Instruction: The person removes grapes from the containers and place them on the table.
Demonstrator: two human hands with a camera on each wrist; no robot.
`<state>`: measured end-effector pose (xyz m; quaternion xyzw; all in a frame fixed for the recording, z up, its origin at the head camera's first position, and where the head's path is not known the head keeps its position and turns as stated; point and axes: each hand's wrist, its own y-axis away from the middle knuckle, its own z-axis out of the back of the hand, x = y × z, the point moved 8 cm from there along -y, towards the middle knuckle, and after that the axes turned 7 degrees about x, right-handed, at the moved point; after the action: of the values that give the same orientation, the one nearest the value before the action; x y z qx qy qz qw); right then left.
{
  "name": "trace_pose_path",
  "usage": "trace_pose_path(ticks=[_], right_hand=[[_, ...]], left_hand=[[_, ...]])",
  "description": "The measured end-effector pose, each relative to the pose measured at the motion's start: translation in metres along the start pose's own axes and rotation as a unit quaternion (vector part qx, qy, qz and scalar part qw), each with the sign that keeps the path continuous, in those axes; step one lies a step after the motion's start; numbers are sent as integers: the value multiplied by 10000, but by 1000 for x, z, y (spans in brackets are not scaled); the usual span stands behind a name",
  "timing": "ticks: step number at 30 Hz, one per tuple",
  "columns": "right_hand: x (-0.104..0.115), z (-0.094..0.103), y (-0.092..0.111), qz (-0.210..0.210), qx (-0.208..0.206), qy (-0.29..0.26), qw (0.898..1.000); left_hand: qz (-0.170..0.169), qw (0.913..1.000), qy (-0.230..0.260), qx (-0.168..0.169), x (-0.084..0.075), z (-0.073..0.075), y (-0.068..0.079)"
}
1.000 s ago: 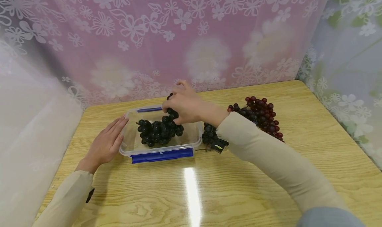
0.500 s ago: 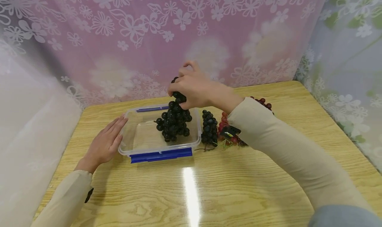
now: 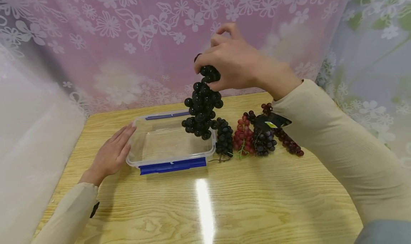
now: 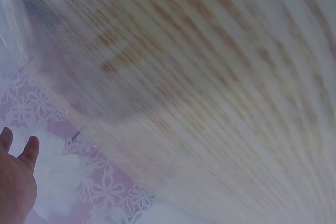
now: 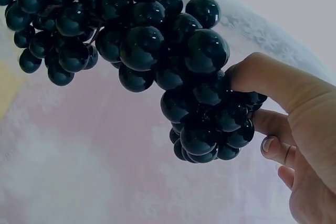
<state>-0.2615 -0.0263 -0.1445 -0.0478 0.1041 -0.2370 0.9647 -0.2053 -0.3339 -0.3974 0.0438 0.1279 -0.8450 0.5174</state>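
A bunch of black grapes [image 3: 202, 110] hangs in the air over the right end of a clear plastic container [image 3: 171, 162] with blue side clips. My right hand [image 3: 236, 60] pinches the bunch near its upper end between thumb and fingers. The right wrist view shows the glossy dark grapes [image 5: 144, 48] closely, with the thumb and fingers of the right hand [image 5: 310, 135] at one end. On the container's left side rests my left hand [image 3: 110, 153], its fingers straight. Only part of the left hand [image 4: 18, 177] appears in the left wrist view.
Right of the container lie a smaller dark bunch [image 3: 224, 138], a red bunch [image 3: 243, 137], a blackish-purple bunch [image 3: 264, 142] and a dark red bunch [image 3: 290, 144], partly hidden by the right wrist. A floral curtain [image 3: 154, 58] stands behind the wooden table [image 3: 160, 208].
My right hand has lifted the black grapes up and to the right, out of the container. The left hand has stayed at the container's left side.
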Motion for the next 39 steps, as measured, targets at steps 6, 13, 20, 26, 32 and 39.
trace_pose_path(ticks=[6, 13, 20, 26, 32, 39], right_hand=[[-20, 26, 24, -184, -330, 103, 9992], [-47, 44, 60, -420, -346, 238, 9982], [-67, 38, 94, -557, -176, 482, 9971], [-79, 32, 123, -384, -181, 542, 9976], [-99, 22, 162, -674, 22, 774, 9947], [-120, 8, 211, -1172, -24, 810, 9898]], left_hand=[[-80, 9999, 54, -58, -1, 0, -1], [-85, 9999, 48, -40, -1, -1, -1], [-54, 10000, 36, -73, 0, 3, 4], [-90, 9999, 51, -74, -1, 5, 8], [-138, 9998, 72, -141, -2, 5, 8], [-114, 9999, 44, -99, -2, 5, 7]])
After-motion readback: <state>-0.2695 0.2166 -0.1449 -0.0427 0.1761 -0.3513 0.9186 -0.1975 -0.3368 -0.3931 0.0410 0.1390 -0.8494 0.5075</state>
